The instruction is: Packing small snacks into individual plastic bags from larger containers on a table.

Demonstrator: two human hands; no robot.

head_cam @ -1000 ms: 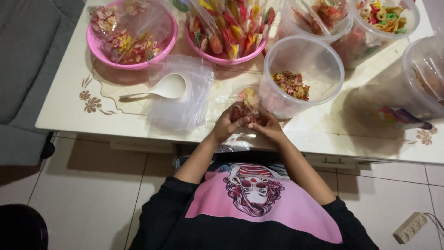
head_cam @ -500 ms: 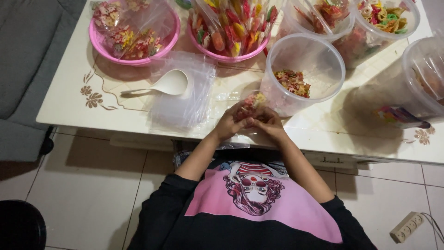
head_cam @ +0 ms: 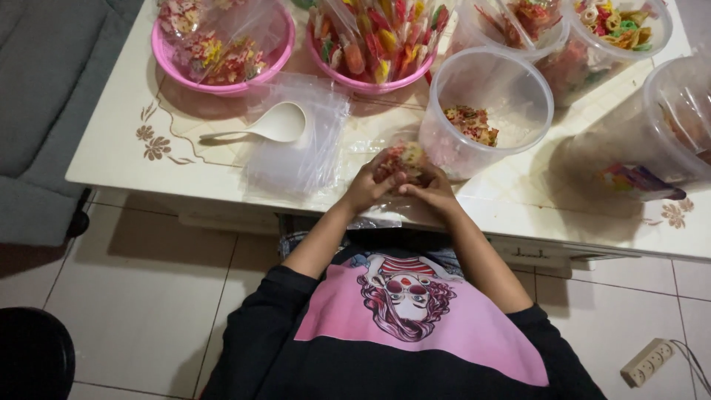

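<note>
While the bench (head_cam: 133,167) carries tubs, a small snack bag (head_cam: 400,159) is gripped by the left hand (head_cam: 370,185) and right hand (head_cam: 429,192).

Small clear plastic bag (head_cam: 402,160) of red and yellow snack pieces, bunched, at table's near edge

Clear tub (head_cam: 485,111) just beyond hands

Glossy clear plastic bag (head_cam: 402,158) (crinkled), smooth plastic tub (head_cam: 485,111), glossy table (head_cam: 118,159).
</note>
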